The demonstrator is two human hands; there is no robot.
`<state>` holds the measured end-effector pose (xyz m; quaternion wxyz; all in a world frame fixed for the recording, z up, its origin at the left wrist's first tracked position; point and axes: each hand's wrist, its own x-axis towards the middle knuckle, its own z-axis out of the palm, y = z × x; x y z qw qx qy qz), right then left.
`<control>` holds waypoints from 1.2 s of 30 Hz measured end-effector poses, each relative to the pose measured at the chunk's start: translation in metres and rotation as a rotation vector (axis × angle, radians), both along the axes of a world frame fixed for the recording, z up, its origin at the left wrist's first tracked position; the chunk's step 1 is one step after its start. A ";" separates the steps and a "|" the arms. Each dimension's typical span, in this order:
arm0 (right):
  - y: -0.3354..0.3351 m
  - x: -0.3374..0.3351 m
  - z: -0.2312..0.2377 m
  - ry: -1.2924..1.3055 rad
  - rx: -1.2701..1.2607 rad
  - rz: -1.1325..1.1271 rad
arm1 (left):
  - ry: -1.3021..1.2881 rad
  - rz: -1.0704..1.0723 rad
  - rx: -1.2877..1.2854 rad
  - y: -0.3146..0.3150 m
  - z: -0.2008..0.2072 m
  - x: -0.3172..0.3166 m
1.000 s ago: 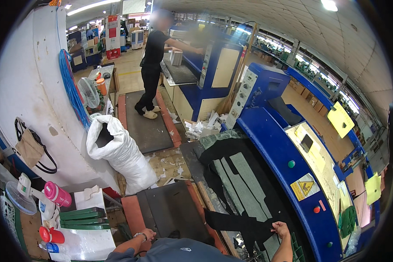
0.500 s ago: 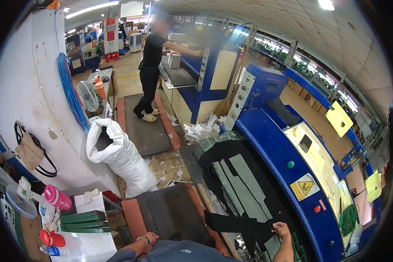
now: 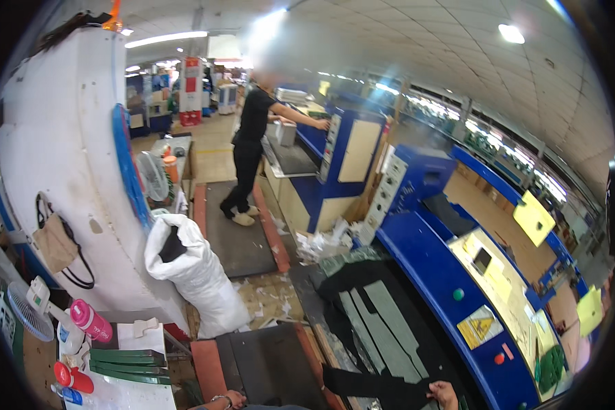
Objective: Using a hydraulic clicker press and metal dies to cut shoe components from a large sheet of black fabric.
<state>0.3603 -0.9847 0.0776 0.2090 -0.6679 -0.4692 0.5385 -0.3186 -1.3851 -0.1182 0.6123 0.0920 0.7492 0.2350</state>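
My right hand [image 3: 444,394] pinches the edge of a black sheet of material [image 3: 369,384] low on the machine bed, at the bottom of the head view. Beyond it, several grey-green flat pieces [image 3: 388,321] with straight and notched edges lie on more black material [image 3: 427,307]. My left hand [image 3: 236,399] is low at the bottom edge, by the dark floor mat [image 3: 270,365]; a bracelet shows at its wrist. Its fingers are partly cut off and blurred, so whether it holds anything is unclear.
The blue machine beam [image 3: 430,263] with buttons runs along the right. To the left stand a white sack [image 3: 208,287] and a white table [image 3: 126,393] with dark green strips [image 3: 130,365] and bottles. Farther off, a person [image 3: 249,130] works at another blue machine [image 3: 352,150].
The view has tilted up, so the scene sits lower and both my hands are nearer the bottom edge. My right hand keeps its hold on the black sheet.
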 end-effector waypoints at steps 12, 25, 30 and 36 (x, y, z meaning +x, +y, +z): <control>0.003 -0.007 0.005 -0.051 0.079 0.091 | 0.006 -0.080 0.072 -0.007 -0.024 -0.006; 0.008 -0.020 0.001 0.007 0.058 0.079 | 0.068 0.017 -0.021 -0.014 0.002 0.004; 0.004 -0.016 0.003 0.055 0.055 0.074 | 0.069 -0.007 -0.032 -0.014 0.013 -0.001; -0.019 0.007 0.016 -0.023 0.003 -0.015 | -0.031 -0.231 -0.095 0.028 0.031 -0.011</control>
